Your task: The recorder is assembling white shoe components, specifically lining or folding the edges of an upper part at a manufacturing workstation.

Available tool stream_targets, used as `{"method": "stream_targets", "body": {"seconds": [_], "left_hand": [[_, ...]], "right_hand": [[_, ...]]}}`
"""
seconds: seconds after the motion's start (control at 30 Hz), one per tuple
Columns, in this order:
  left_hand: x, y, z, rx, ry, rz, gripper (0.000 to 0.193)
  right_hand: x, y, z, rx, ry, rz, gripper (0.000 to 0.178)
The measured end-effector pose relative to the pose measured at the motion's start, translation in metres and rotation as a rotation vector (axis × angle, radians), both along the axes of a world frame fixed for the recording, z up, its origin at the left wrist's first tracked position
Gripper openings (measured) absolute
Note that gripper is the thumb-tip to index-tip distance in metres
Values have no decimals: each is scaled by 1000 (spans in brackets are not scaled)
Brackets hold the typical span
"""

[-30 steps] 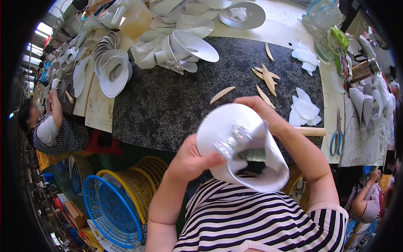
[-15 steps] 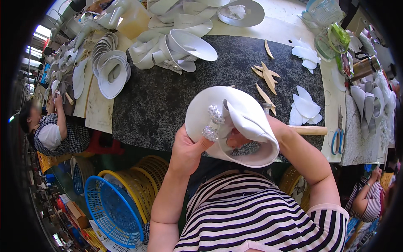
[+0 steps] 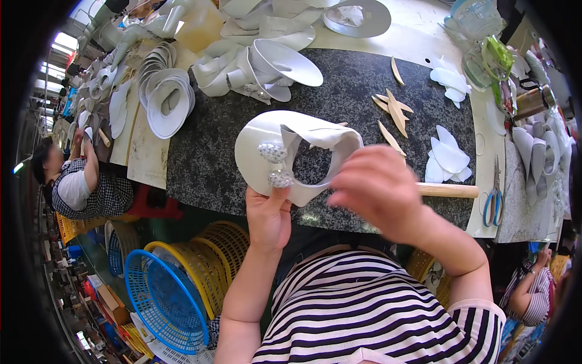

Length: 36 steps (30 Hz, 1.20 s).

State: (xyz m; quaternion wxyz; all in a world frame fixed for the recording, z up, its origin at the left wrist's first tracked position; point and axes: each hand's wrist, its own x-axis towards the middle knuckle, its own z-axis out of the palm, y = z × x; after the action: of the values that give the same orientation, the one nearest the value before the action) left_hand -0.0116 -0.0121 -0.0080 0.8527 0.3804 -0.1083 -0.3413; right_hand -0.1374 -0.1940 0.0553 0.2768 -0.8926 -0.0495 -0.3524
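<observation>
A white shoe upper (image 3: 253, 142), curled into a ring with an opening in its middle, is held up over the near edge of the black speckled board. Two clusters of sparkling stones (image 3: 276, 164) decorate its left part. My left hand (image 3: 270, 219) grips its lower edge, the thumb just under the stones. At the upper's right rim is my right hand (image 3: 382, 188), smeared by motion. Its fingers look bent, but whether they touch the rim cannot be made out.
On the board (image 3: 212, 151) lie pale wooden pointed slips (image 3: 397, 113), white cut pieces (image 3: 447, 155) and a wooden handle (image 3: 448, 190). More white uppers (image 3: 257, 70) are piled behind. Blue-handled scissors (image 3: 494, 206) lie right; a blue basket (image 3: 167, 303) stands lower left. A co-worker (image 3: 85, 182) sits at left.
The upper has moved left and a little up, and its opening has turned toward me. My right hand has come out from inside it to its right rim. My left hand keeps its hold.
</observation>
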Motion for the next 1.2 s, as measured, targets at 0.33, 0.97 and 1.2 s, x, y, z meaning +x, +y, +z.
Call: {"method": "stream_targets", "body": {"seconds": [0.33, 0.97, 1.2], "left_hand": [[22, 17, 13, 97, 45, -301, 45], [-11, 10, -34, 71, 32, -150, 32], [-3, 21, -23, 298, -249, -374, 60]], "right_hand": [[6, -1, -9, -160, 150, 20, 20], [15, 6, -23, -160, 284, 26, 16], [7, -7, -13, -262, 395, 179, 10]]}}
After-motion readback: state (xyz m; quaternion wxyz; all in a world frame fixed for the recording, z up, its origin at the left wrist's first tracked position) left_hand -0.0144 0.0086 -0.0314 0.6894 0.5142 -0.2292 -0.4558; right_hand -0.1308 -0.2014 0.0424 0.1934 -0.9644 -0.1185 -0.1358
